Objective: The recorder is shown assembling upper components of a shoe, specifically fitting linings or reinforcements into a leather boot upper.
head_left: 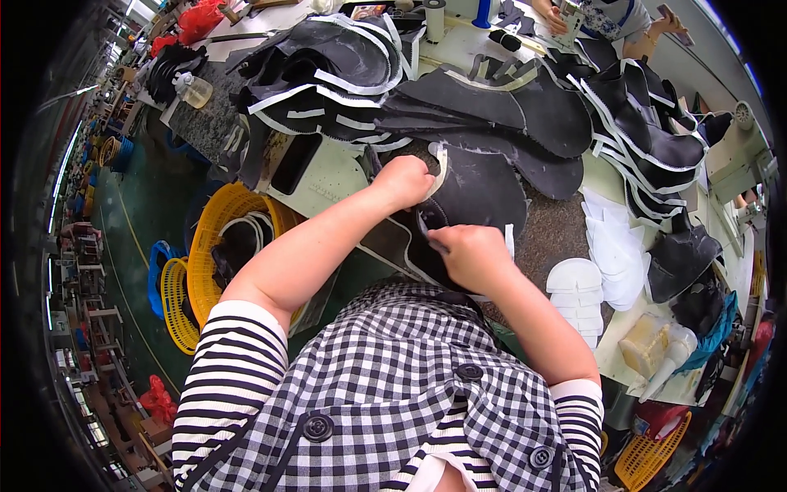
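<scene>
A black shoe-upper piece (484,184) with a pale tape strip along one edge lies before me at the near side of the bench. My left hand (404,182) is closed on its taped left edge, the fingertips hidden behind the knuckles. Lower and to the right, my right hand (474,254) pinches a curled dark edge of the same piece, near a zigzag seam. Just beyond it, a pile of larger black upper pieces (484,107) overlaps its far side. A dark phone (297,164) rests left of my left hand.
Black pieces with white tape (344,74) are heaped at the far left, more (648,131) at right. White sheets (611,246) and white rounded pieces (575,291) lie right of my hand. Yellow baskets (205,238) stand at left. Another person's hand (557,20) shows across the bench.
</scene>
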A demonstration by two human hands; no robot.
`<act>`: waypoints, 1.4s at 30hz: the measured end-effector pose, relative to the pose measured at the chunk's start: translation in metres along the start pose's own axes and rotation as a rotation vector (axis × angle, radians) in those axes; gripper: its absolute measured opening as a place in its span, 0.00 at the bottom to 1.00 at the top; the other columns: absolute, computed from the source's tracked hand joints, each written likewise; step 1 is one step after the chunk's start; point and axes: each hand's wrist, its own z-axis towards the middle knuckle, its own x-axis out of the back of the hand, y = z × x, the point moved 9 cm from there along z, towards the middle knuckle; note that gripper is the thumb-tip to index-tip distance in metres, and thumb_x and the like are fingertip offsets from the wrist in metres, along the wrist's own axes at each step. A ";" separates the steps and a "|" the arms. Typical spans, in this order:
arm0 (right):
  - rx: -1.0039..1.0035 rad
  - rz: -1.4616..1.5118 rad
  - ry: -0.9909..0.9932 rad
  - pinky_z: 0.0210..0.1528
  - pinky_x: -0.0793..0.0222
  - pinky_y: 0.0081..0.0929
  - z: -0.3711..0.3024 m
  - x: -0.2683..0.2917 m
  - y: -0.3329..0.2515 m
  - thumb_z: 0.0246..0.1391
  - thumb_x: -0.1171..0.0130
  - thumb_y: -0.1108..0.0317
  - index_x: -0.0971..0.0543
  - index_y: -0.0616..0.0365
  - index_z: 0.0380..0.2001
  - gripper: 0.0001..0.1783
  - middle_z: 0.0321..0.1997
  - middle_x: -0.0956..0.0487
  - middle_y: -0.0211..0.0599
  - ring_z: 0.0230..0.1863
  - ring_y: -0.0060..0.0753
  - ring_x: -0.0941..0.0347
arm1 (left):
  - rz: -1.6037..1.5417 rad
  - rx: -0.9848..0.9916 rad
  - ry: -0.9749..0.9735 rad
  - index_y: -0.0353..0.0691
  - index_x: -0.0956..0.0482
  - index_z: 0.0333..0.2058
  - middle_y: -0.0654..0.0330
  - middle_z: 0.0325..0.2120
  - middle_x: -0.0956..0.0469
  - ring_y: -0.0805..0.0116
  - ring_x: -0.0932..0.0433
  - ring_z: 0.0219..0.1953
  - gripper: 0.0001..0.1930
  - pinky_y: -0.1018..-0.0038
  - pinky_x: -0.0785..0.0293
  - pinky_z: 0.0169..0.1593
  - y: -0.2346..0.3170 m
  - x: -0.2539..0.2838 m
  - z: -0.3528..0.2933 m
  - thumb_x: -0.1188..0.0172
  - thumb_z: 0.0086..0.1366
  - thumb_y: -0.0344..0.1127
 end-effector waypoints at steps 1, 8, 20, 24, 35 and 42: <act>-0.101 0.128 0.062 0.37 0.25 0.35 -0.001 0.008 0.018 0.52 0.43 0.66 0.18 0.53 0.36 0.09 0.31 0.18 0.41 0.33 0.46 0.21 | -0.202 0.102 -0.109 0.30 0.20 0.29 0.51 0.20 0.22 0.57 0.20 0.23 0.16 0.64 0.22 0.27 -0.006 -0.004 -0.002 0.43 0.62 0.41; -0.562 0.933 0.086 0.37 0.28 0.25 -0.014 -0.013 0.113 0.54 0.37 0.71 0.20 0.66 0.40 0.12 0.33 0.17 0.33 0.31 0.22 0.25 | -0.351 -0.061 -0.031 0.33 0.18 0.31 0.60 0.17 0.24 0.72 0.24 0.18 0.13 0.74 0.26 0.24 0.013 0.010 -0.015 0.39 0.63 0.40; -0.523 0.774 0.084 0.50 0.30 0.26 -0.005 -0.001 0.137 0.41 0.30 0.73 0.19 0.54 0.44 0.22 0.39 0.18 0.35 0.44 0.30 0.23 | -0.062 -0.318 0.061 0.35 0.18 0.36 0.50 0.32 0.23 0.49 0.24 0.41 0.12 0.62 0.29 0.47 0.017 -0.002 -0.024 0.32 0.50 0.30; -0.128 0.198 0.138 0.49 0.31 0.37 0.023 0.044 0.078 0.38 0.29 0.67 0.19 0.54 0.37 0.18 0.37 0.19 0.37 0.43 0.45 0.25 | -0.052 -0.325 0.078 0.35 0.18 0.34 0.49 0.33 0.22 0.50 0.23 0.41 0.10 0.62 0.28 0.47 0.022 0.003 -0.021 0.33 0.51 0.29; -0.003 0.148 0.286 0.42 0.33 0.34 0.013 0.146 -0.004 0.43 0.32 0.67 0.23 0.57 0.27 0.10 0.25 0.22 0.37 0.32 0.44 0.25 | -0.231 -0.613 0.123 0.34 0.19 0.29 0.54 0.25 0.24 0.56 0.23 0.31 0.07 0.67 0.29 0.35 0.134 0.130 -0.099 0.33 0.50 0.29; -0.035 0.306 0.310 0.49 0.36 0.35 -0.003 0.182 -0.031 0.48 0.35 0.69 0.30 0.48 0.55 0.29 0.30 0.18 0.33 0.36 0.40 0.24 | -0.207 -0.774 0.106 0.35 0.19 0.29 0.58 0.22 0.27 0.62 0.25 0.25 0.06 0.70 0.30 0.29 0.171 0.160 -0.135 0.35 0.51 0.28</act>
